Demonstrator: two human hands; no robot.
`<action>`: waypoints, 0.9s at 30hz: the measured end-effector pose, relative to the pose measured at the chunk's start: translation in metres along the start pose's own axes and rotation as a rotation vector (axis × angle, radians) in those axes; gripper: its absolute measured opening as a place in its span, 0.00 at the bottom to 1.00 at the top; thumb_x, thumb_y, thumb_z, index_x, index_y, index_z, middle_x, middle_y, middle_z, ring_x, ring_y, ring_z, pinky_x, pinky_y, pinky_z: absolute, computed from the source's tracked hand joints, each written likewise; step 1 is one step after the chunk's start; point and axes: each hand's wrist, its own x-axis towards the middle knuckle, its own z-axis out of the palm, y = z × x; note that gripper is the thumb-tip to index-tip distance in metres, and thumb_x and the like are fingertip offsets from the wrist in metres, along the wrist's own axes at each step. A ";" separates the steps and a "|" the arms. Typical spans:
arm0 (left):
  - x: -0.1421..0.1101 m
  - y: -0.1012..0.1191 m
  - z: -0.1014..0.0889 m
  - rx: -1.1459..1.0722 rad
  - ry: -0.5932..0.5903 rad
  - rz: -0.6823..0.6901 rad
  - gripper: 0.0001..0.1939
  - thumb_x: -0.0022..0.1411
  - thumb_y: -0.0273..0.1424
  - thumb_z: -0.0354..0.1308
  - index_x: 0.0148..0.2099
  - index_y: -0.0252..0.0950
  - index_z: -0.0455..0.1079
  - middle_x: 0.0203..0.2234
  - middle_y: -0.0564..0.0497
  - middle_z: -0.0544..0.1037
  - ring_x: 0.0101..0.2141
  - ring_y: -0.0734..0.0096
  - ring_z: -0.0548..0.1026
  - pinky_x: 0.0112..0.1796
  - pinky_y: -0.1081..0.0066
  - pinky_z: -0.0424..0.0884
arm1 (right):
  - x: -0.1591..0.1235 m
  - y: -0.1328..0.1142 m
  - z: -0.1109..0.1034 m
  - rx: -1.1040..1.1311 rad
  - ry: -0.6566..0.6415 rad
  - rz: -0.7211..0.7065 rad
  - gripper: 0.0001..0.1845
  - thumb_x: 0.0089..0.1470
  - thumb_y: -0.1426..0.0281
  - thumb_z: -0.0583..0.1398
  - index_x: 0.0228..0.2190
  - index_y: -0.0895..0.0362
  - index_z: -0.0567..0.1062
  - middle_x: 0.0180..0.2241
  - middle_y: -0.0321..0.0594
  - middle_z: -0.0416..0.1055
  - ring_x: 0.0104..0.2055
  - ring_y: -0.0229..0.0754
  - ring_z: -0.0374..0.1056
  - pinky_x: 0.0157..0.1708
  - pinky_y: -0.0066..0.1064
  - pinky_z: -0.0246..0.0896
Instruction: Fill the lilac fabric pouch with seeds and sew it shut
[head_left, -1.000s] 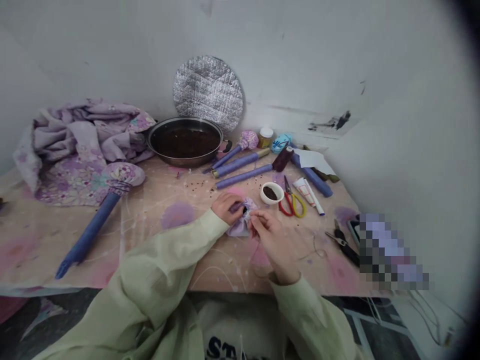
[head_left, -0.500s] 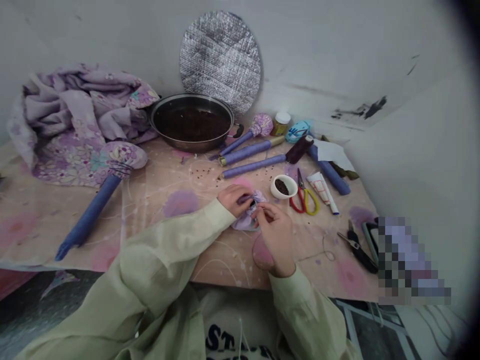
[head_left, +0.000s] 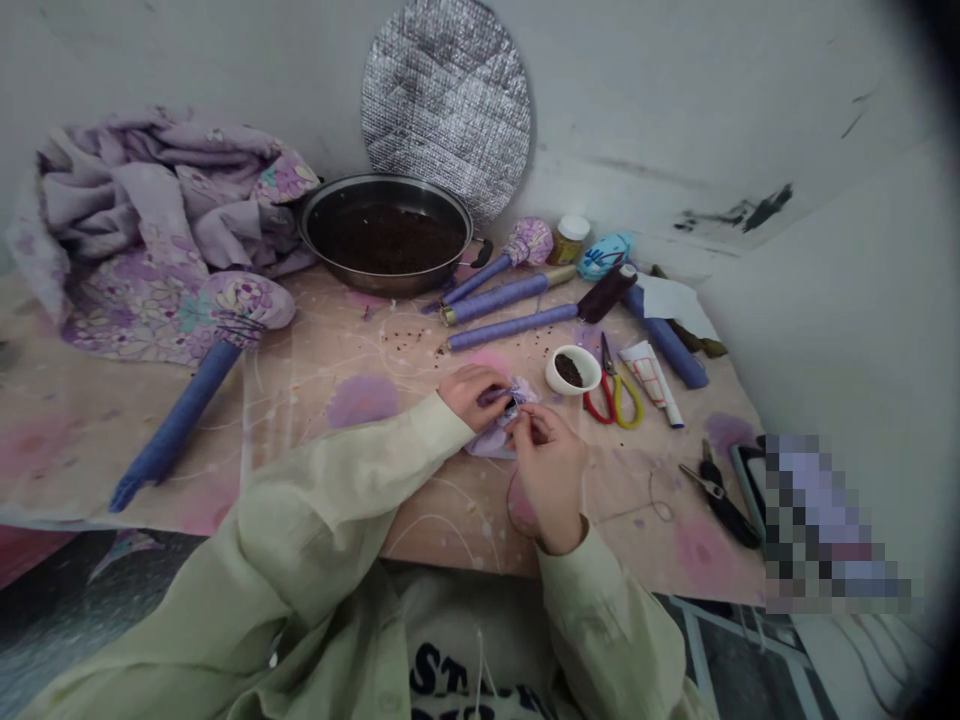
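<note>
Between my hands, low over the table, is a small piece of gathered lilac floral fabric (head_left: 491, 443) with a dark opening at its top. My left hand (head_left: 474, 397) is closed on the fabric's upper left edge. Held close against its right side, my right hand (head_left: 550, 452) has thumb and forefinger pinched together; what lies between them is too small to make out. A thin thread (head_left: 651, 508) runs across the table to the right of that hand. Just beyond my fingers stands a small white bowl (head_left: 573, 371) of dark grains, beside red-and-yellow-handled scissors (head_left: 619, 390).
A wide dark pan (head_left: 386, 240) stands at the back, near bunched floral cloth (head_left: 161, 220) and a blue-handled, fabric-headed stick (head_left: 180, 425). Purple wrapped rods (head_left: 514, 327), a dark thread spool (head_left: 606, 294), a jar (head_left: 571, 240), a tube (head_left: 649, 380) and pliers (head_left: 720, 500) lie rightward.
The camera view has tipped downward and come nearer, so the table items sit higher and larger. Both hands stay at the fabric, with only slight finger movement.
</note>
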 end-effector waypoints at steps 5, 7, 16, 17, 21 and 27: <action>0.001 0.002 -0.001 -0.021 0.032 0.023 0.04 0.54 0.28 0.56 0.32 0.34 0.71 0.27 0.49 0.79 0.29 0.72 0.76 0.33 0.72 0.72 | -0.003 -0.001 0.002 0.002 0.022 0.017 0.14 0.52 0.63 0.53 0.35 0.57 0.74 0.29 0.43 0.76 0.27 0.41 0.71 0.29 0.33 0.65; 0.001 0.002 -0.002 -0.032 0.025 0.014 0.03 0.54 0.28 0.56 0.32 0.34 0.71 0.27 0.50 0.79 0.29 0.72 0.76 0.33 0.73 0.72 | -0.004 -0.003 0.002 0.010 0.029 0.024 0.14 0.52 0.63 0.53 0.34 0.57 0.74 0.30 0.43 0.76 0.28 0.41 0.72 0.29 0.33 0.66; 0.002 0.005 -0.002 -0.020 0.027 -0.040 0.04 0.53 0.28 0.57 0.32 0.34 0.71 0.27 0.49 0.79 0.29 0.71 0.76 0.33 0.72 0.73 | -0.006 -0.005 0.002 0.108 0.011 0.078 0.11 0.51 0.65 0.54 0.33 0.56 0.73 0.27 0.41 0.75 0.26 0.41 0.72 0.29 0.34 0.67; 0.002 0.005 -0.003 -0.015 0.021 -0.047 0.04 0.53 0.29 0.57 0.32 0.34 0.72 0.27 0.49 0.79 0.29 0.71 0.76 0.33 0.72 0.73 | -0.006 -0.005 0.002 0.120 0.016 0.078 0.11 0.51 0.65 0.54 0.33 0.56 0.73 0.27 0.41 0.75 0.26 0.41 0.72 0.29 0.34 0.67; 0.003 0.004 -0.003 -0.011 0.028 -0.033 0.04 0.53 0.29 0.57 0.32 0.34 0.72 0.27 0.49 0.79 0.29 0.71 0.76 0.33 0.72 0.72 | -0.005 -0.006 0.002 0.128 0.023 0.071 0.10 0.51 0.65 0.54 0.33 0.56 0.72 0.25 0.40 0.74 0.26 0.41 0.71 0.29 0.33 0.68; 0.001 0.004 0.000 -0.014 0.045 -0.013 0.05 0.54 0.29 0.56 0.31 0.34 0.71 0.26 0.49 0.78 0.28 0.71 0.76 0.32 0.72 0.73 | -0.004 -0.007 0.000 0.132 0.013 0.086 0.10 0.50 0.65 0.55 0.32 0.56 0.73 0.23 0.38 0.74 0.24 0.40 0.71 0.29 0.34 0.68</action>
